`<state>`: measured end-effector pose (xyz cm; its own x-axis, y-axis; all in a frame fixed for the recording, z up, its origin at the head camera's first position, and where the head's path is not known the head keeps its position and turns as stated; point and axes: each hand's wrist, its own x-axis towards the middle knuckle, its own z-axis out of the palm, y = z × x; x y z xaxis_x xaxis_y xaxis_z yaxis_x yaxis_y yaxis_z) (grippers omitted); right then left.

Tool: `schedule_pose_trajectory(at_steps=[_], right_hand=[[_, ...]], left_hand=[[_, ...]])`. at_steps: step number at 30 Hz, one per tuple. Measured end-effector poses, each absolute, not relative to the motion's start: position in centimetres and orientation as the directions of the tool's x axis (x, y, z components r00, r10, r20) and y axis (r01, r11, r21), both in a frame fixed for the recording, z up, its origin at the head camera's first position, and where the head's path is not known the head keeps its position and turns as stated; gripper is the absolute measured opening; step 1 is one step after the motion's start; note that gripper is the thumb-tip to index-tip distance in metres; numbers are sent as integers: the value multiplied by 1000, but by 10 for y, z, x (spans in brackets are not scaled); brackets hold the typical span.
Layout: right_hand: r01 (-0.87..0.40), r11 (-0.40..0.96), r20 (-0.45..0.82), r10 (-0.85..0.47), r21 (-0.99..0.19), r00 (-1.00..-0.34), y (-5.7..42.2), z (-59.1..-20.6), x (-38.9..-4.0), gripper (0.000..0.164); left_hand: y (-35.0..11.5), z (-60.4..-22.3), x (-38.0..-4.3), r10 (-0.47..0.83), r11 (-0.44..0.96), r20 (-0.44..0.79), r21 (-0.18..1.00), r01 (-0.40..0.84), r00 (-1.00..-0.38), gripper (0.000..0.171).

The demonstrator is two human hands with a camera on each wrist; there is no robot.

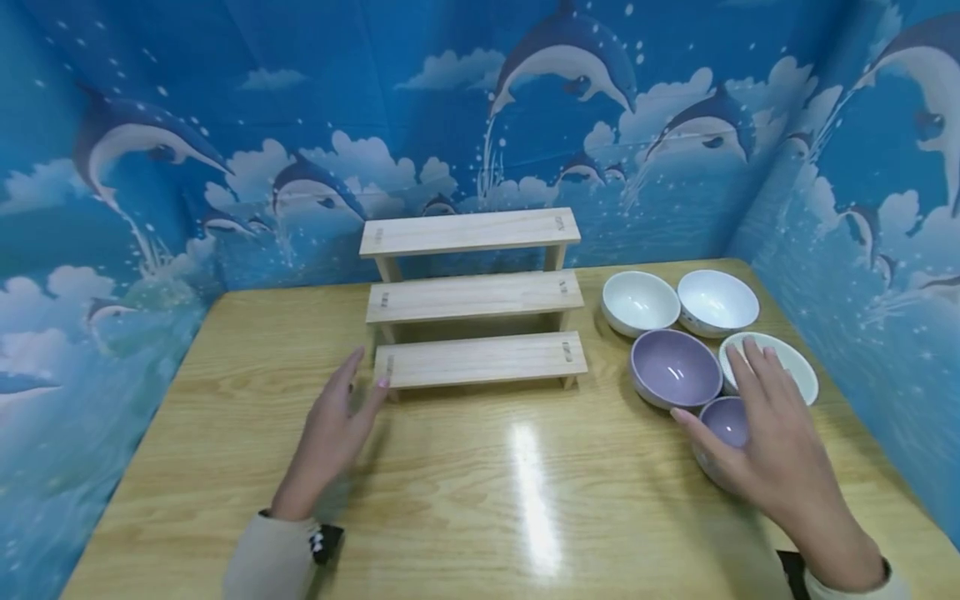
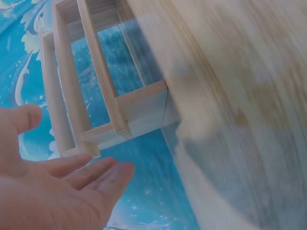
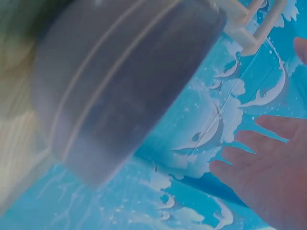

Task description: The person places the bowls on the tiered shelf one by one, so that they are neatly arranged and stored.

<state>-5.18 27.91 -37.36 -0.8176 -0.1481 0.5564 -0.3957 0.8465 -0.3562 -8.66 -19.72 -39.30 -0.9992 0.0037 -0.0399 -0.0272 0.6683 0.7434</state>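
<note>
A three-step wooden rack [image 1: 480, 360] stands at the back middle of the table. My left hand [image 1: 330, 437] hovers by its lower left corner, fingers spread, holding nothing; the left wrist view shows that hand [image 2: 72, 187] with the rack [image 2: 108, 76] beyond it. On the right, my right hand [image 1: 780, 446] is held over the bowls with its fingers extended. It partly hides a small purple bowl [image 1: 726, 421] and a white bowl [image 1: 795, 367]. Behind these sit a larger purple bowl [image 1: 675, 371] and two white bowls, one left [image 1: 640, 302] and one right [image 1: 717, 302].
The wooden table [image 1: 450, 500] meets a blue dolphin-print curtain [image 1: 420, 108] at the back and both sides. A dark band [image 1: 326, 543] shows at my left sleeve cuff. Light glares in a strip on the tabletop.
</note>
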Motion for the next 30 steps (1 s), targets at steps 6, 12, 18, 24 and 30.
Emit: schedule_pose_trajectory(at_steps=[6,12,18,24,30], right_hand=[[-348,848,526,-99,-400,-845,293,-373,-45,97],[-284,843,466,-45,-457,-884,303,-377,-37,99],[-238,840,421,-12,-488,-907,311,-382,-28,104],[-221,831,407,8,-511,-913,317,-390,-20,107],[-186,826,379,35,-532,-925,320,-398,-14,108]], left_hand=[[-200,-396,-94,-35,584,-101,805,-102,-994,74],[-202,-400,-100,-67,514,-120,847,-137,-991,70],[-203,-403,-103,-119,448,-152,873,-190,-981,66],[-201,-402,-105,-170,429,-225,860,-277,-959,62],[-201,-404,-108,-172,384,-276,865,-322,-946,61]])
